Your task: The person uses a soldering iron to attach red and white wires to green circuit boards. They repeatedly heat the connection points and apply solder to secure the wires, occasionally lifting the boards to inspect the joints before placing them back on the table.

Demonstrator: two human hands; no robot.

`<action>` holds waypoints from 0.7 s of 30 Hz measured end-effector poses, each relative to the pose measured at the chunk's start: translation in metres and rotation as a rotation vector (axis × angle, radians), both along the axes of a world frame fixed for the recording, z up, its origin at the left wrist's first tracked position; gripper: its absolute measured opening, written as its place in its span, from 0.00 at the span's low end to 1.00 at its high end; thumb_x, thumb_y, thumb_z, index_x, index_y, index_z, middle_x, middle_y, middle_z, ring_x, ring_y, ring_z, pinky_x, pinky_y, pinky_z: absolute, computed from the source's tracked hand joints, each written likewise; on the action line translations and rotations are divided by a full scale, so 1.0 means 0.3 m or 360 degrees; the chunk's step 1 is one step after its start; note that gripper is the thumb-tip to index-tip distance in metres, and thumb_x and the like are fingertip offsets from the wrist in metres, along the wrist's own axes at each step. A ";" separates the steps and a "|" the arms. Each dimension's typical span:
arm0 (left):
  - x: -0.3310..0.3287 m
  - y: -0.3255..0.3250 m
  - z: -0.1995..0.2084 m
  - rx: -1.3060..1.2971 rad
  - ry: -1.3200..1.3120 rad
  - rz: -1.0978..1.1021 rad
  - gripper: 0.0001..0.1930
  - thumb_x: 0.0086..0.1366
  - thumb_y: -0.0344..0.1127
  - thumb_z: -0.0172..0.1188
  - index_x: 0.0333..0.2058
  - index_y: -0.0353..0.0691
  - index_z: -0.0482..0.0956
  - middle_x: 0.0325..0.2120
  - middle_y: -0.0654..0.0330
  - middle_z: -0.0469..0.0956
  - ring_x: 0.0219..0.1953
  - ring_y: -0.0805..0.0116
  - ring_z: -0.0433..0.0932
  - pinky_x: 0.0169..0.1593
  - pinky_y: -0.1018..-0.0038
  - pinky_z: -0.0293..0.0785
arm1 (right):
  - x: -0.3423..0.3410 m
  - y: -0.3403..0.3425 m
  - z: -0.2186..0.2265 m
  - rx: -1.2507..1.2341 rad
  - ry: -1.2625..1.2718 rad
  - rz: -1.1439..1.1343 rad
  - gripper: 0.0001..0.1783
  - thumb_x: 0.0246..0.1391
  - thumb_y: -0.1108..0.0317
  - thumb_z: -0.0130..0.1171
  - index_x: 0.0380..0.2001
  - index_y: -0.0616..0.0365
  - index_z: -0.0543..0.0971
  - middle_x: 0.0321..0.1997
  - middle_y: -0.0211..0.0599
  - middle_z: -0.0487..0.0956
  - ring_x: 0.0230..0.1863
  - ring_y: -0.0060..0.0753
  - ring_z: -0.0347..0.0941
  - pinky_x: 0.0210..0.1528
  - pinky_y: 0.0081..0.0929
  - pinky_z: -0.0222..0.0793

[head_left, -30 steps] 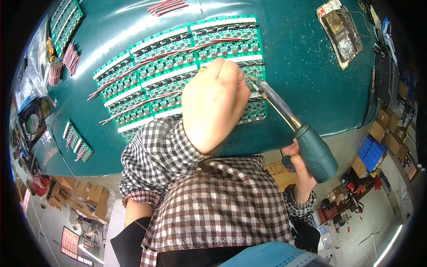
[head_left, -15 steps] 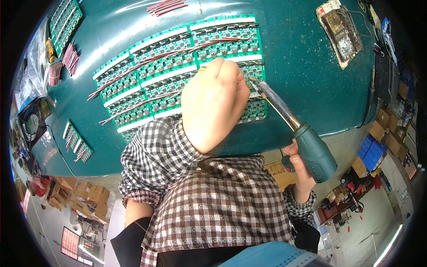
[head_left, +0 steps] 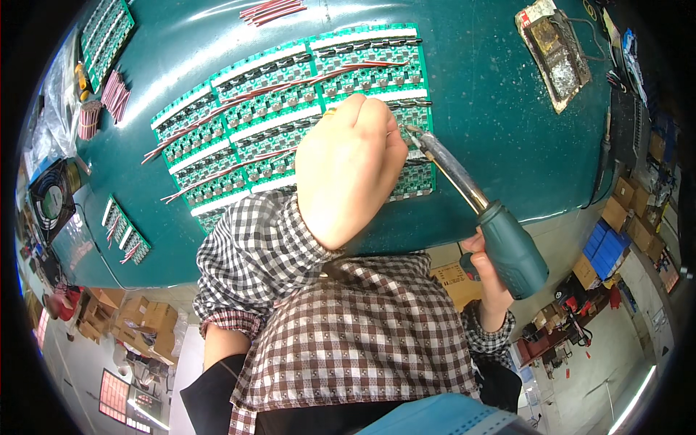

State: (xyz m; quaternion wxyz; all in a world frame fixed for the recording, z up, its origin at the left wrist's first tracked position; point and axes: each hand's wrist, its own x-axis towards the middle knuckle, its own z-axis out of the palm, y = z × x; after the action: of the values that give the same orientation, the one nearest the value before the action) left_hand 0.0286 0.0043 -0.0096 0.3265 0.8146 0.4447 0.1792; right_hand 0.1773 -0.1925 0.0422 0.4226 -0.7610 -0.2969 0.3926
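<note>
in the head view, a glossy green table (head_left: 493,65) fills the upper part, with cardboard boxes (head_left: 148,330) on the floor beyond its lower left edge. a block of green circuit boards (head_left: 272,109) lies mid-table in joined rows, striped with white bands, and thin red and white wires (head_left: 370,64) run across it. the left hand (head_left: 351,170) is over the boards' right part, fingers curled tightly together; i cannot tell what they pinch, as the fist hides it. the right hand (head_left: 494,279) is wrapped round the dark green handle of a soldering iron (head_left: 516,250), whose metal tip reaches up to just beside the left fingertips, above the boards. a grimy tray (head_left: 557,54) sits at upper right, a wire bundle (head_left: 272,12) at the top, and a small board (head_left: 125,230) at lower left, near a black fan (head_left: 52,197).
</note>
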 end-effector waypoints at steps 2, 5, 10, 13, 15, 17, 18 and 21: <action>0.000 -0.001 0.001 0.0002 -0.0001 -0.0005 0.07 0.51 0.27 0.63 0.27 0.41 0.73 0.22 0.60 0.71 0.24 0.63 0.74 0.27 0.69 0.68 | -0.001 -0.004 -0.002 -0.0005 -0.0020 0.0015 0.27 0.42 0.70 0.73 0.43 0.67 0.73 0.33 0.39 0.80 0.34 0.27 0.78 0.39 0.25 0.75; -0.002 0.001 0.003 0.0000 -0.0007 -0.0002 0.07 0.50 0.27 0.63 0.27 0.41 0.73 0.22 0.60 0.71 0.24 0.63 0.74 0.27 0.69 0.68 | 0.009 -0.016 -0.012 0.0000 -0.0096 0.0118 0.27 0.42 0.69 0.73 0.44 0.67 0.72 0.32 0.39 0.81 0.34 0.28 0.78 0.39 0.26 0.75; 0.000 0.000 -0.003 0.0014 -0.0041 -0.0011 0.07 0.50 0.27 0.63 0.27 0.41 0.73 0.21 0.61 0.71 0.23 0.63 0.73 0.27 0.69 0.68 | -0.003 -0.025 -0.009 0.0051 -0.0031 -0.0021 0.31 0.43 0.70 0.73 0.48 0.69 0.69 0.33 0.41 0.80 0.35 0.29 0.78 0.40 0.27 0.75; -0.002 0.002 0.004 0.0005 -0.0040 -0.0030 0.07 0.50 0.28 0.61 0.26 0.39 0.71 0.22 0.56 0.71 0.25 0.57 0.74 0.29 0.66 0.72 | 0.003 -0.026 -0.004 0.0043 -0.0023 0.0005 0.32 0.44 0.71 0.72 0.50 0.69 0.68 0.34 0.42 0.80 0.36 0.29 0.78 0.41 0.28 0.76; -0.002 0.003 0.006 0.0014 -0.0041 -0.0032 0.07 0.49 0.27 0.61 0.26 0.39 0.71 0.22 0.56 0.72 0.25 0.57 0.74 0.29 0.66 0.72 | 0.002 -0.026 -0.004 0.0068 -0.0007 -0.0012 0.32 0.44 0.71 0.72 0.50 0.69 0.67 0.34 0.42 0.80 0.37 0.30 0.78 0.41 0.29 0.76; 0.000 0.002 0.007 0.0018 -0.0042 -0.0027 0.07 0.50 0.27 0.62 0.26 0.39 0.72 0.22 0.58 0.71 0.24 0.59 0.74 0.28 0.67 0.71 | -0.006 -0.029 -0.012 0.0135 0.0028 -0.0086 0.33 0.44 0.71 0.72 0.50 0.69 0.67 0.35 0.43 0.80 0.37 0.31 0.78 0.41 0.30 0.76; 0.001 0.001 0.005 0.0012 -0.0045 -0.0018 0.07 0.50 0.26 0.62 0.26 0.40 0.72 0.21 0.59 0.71 0.24 0.61 0.73 0.28 0.68 0.69 | -0.005 -0.029 -0.012 0.0144 0.0059 -0.0095 0.32 0.45 0.71 0.71 0.50 0.70 0.67 0.34 0.43 0.79 0.36 0.32 0.77 0.41 0.31 0.76; 0.003 -0.001 0.002 0.0021 -0.0053 -0.0005 0.07 0.50 0.26 0.63 0.26 0.40 0.73 0.21 0.61 0.70 0.23 0.63 0.73 0.27 0.70 0.68 | 0.005 -0.026 -0.015 0.0186 0.0148 -0.0118 0.28 0.48 0.67 0.67 0.49 0.70 0.69 0.34 0.43 0.79 0.35 0.35 0.77 0.40 0.33 0.76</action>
State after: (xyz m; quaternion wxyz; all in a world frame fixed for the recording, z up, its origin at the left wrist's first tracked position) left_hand 0.0294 0.0041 -0.0091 0.3288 0.8144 0.4366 0.1951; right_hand 0.1787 -0.2004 0.0378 0.4939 -0.7265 -0.2710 0.3935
